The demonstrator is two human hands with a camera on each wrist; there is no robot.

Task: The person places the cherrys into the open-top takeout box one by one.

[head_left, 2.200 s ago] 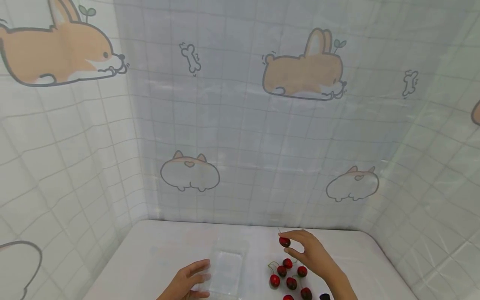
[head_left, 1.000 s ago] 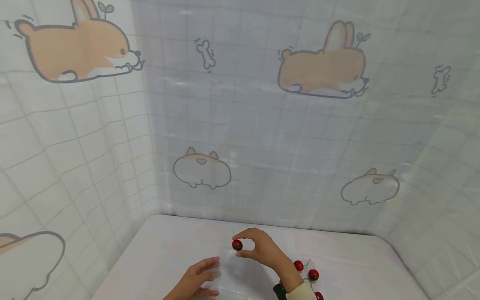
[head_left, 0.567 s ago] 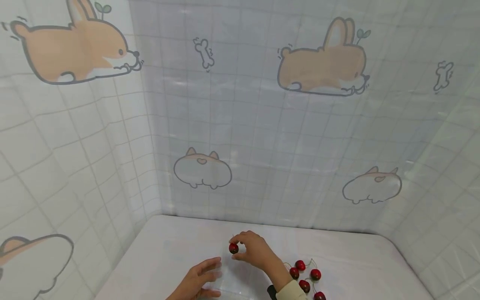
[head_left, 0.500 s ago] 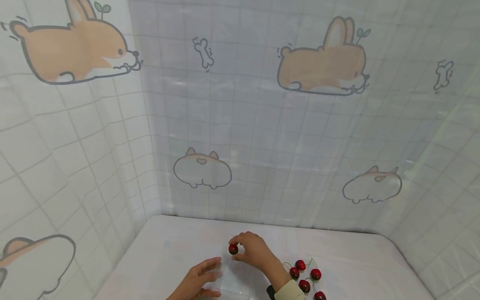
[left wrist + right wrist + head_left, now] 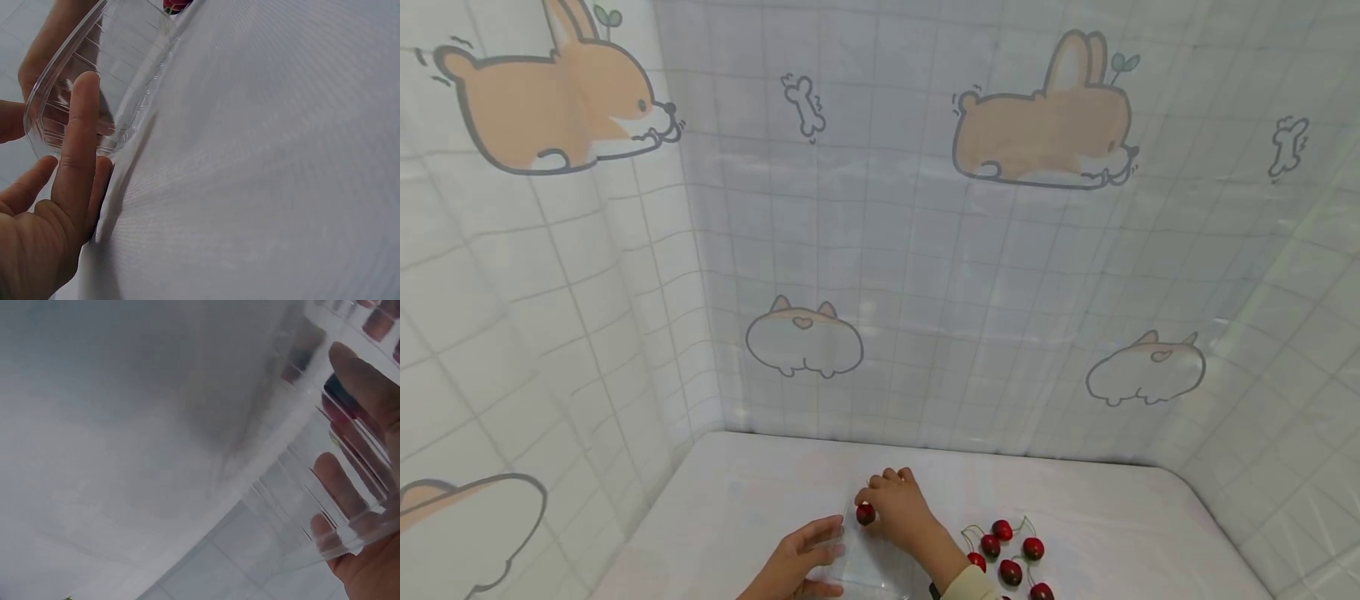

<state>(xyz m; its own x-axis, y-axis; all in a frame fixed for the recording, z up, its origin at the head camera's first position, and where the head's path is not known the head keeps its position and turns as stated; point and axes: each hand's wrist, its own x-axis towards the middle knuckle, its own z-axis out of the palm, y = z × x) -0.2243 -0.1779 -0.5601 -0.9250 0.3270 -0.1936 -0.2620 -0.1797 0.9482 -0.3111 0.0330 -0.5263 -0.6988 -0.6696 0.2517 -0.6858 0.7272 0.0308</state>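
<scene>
In the head view, my right hand [image 5: 902,510] pinches a dark red cherry [image 5: 866,514] between thumb and fingers. The cherry is over the far part of a clear plastic box [image 5: 872,575]. Beside that box, on its left, is my left hand [image 5: 799,562], its fingers extended near the wall. The left wrist view has a straight finger of the left hand [image 5: 72,169] against the clear box [image 5: 128,44]. Through the transparent wall in the right wrist view, I see the fingers of the right hand [image 5: 369,512] and the cherry [image 5: 337,406], partly hidden.
Several cherries with green stems [image 5: 1011,572] lie on the white table [image 5: 1105,517], to the right of the box. A pale curtain [image 5: 895,250] with cartoon dogs and a grid surrounds the table at the back and sides.
My right hand has carried the cherry leftward from above the pile to the box and lowered it. The left hand has stayed beside the box. The head view has shifted slightly.
</scene>
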